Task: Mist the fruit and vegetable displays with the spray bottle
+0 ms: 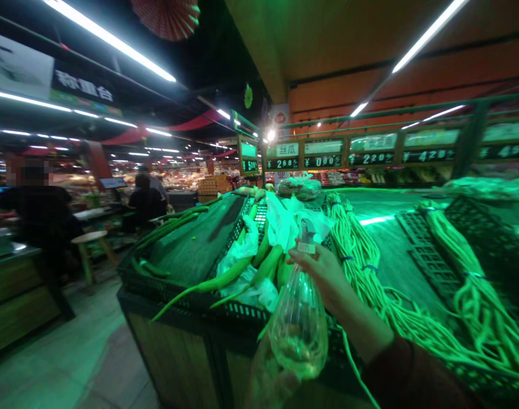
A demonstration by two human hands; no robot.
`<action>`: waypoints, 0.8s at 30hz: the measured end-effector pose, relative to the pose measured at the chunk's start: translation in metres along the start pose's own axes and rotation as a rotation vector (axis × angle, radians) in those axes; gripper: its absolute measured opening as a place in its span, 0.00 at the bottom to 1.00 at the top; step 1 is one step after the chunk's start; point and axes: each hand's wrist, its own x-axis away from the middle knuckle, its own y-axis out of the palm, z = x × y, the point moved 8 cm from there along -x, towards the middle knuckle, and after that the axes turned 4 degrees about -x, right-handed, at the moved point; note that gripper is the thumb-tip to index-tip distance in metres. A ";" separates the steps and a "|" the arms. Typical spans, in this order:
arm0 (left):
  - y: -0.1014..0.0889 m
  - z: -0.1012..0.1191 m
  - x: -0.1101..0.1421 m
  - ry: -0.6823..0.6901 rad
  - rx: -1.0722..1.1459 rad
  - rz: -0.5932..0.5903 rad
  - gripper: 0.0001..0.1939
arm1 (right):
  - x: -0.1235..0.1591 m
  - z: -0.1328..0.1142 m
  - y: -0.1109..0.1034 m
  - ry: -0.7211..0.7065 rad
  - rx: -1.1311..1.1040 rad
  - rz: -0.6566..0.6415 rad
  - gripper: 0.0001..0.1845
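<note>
A clear plastic spray bottle (300,329) with a white neck hangs above the edge of a black plastic crate (178,298) of long green peppers (225,272). The right hand (323,272) holds it up by the neck, with its fingers curled tight around it. This firm, high hold seems good for keeping the bottle steady. The left hand (268,383) is a blur below the bottle, so I cannot tell if its fingers are spread or closed. Bundles of long green beans (361,255) lie to the right.
</note>
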 end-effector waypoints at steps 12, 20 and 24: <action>0.007 0.020 0.006 0.058 -0.071 0.044 0.35 | -0.013 0.005 0.019 0.004 0.017 -0.139 0.16; -0.004 0.022 0.023 0.004 -0.161 0.212 0.19 | -0.008 0.014 0.039 0.038 0.065 -0.254 0.16; -0.003 0.016 0.032 0.015 -0.136 0.213 0.21 | 0.000 0.015 0.048 0.055 0.053 -0.324 0.14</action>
